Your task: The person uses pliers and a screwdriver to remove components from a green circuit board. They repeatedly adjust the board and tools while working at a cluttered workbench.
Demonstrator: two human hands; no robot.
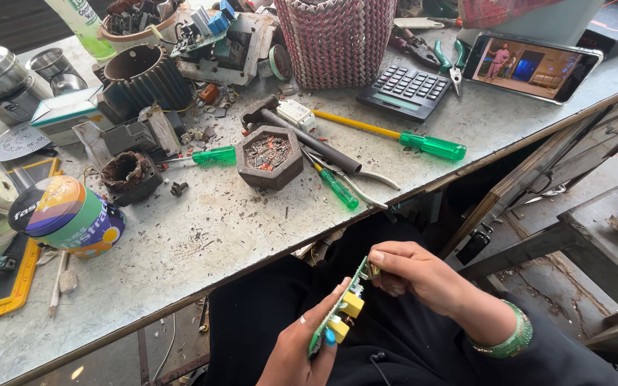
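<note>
- Head view: one green circuit board [337, 307] stands on edge over the person's lap, below the workbench [202, 236] edge, with two yellow blocks on its face.
- The left hand [302, 350] closes around the board's lower end; the right hand [413, 275] pinches its top corner between thumb and fingers.
- Three green-handled screwdrivers lie on the bench: a long one with a yellow shaft [395, 136], a short one [337, 187], and one [205, 156] beside a hexagonal dish [269, 157] of small scraps.
- One calculator [403, 91], one phone [531, 66] with a lit screen, one woven pink basket [335, 39], one tin lying on its side [69, 214], two steel cups [8, 71].
- The board's far face is hidden, its parts too small to tell; the left wrist is cut off at the bottom edge, and the basket's top by the upper edge.
</note>
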